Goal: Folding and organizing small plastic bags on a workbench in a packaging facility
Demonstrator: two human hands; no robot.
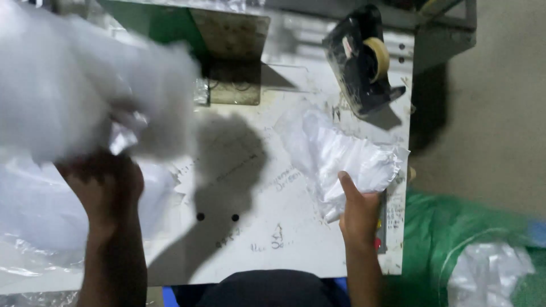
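**Right hand pins the bagged white bundle; left hand lifts a blurred bag clear of the bench**

The crumpled clear plastic bag holding white folded material (341, 152) lies on the scuffed white bench (267, 239), towards its right edge. Its long axis runs from about 11 o'clock down to 5 o'clock. The right hand (359, 211) sits at the bag's 6 o'clock end, thumb laid up over the plastic and the fingers (348, 187) curled onto its lower edge, so the bundle stretches away from the palm towards 12 o'clock. This hand is plainly the nearer one to it.

The left hand (108, 182) is well apart, at 9 o'clock from the bundle, raised and closed on a large motion-blurred white plastic bag (85, 85); how tightly its fingers are closed cannot be told through the blur.

A black tape dispenser with a tan roll (364, 59) stands just beyond the bundle at 12 o'clock. A green sack with more white plastic (455, 239) lies off the bench at 4 o'clock.
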